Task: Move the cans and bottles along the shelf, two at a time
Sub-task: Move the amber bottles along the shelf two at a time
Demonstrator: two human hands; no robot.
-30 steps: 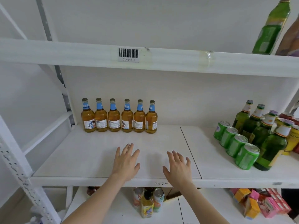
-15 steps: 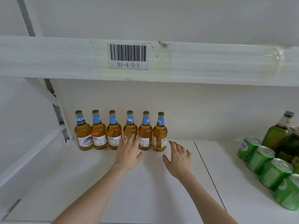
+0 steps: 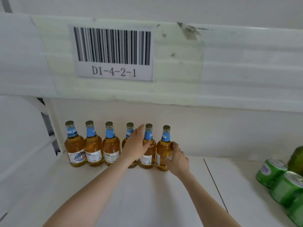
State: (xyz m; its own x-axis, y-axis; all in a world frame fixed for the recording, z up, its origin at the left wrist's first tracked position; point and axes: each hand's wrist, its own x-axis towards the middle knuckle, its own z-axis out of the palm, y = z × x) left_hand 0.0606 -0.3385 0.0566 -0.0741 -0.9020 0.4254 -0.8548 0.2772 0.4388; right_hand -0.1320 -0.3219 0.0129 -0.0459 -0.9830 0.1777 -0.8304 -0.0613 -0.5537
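Bottles (image 3: 108, 145), six amber ones with blue neck labels, stand in a row at the back of the shelf (image 3: 147, 197), centre left of the frame. My right hand (image 3: 177, 158) curls round the rightmost bottle (image 3: 161, 149). My left hand (image 3: 136, 146) reaches with straight fingers between the fourth bottle (image 3: 130, 126) and the fifth bottle (image 3: 147, 158), not closed on either. Green cans (image 3: 278, 182) sit at the lower right, well apart.

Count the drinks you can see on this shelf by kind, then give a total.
Amber glass bottles with blue neck labels: 6
Green metal cans: 2 plainly, perhaps a third cut off
Dark green bottle, mostly out of frame: 1
Total: 9 plainly seen
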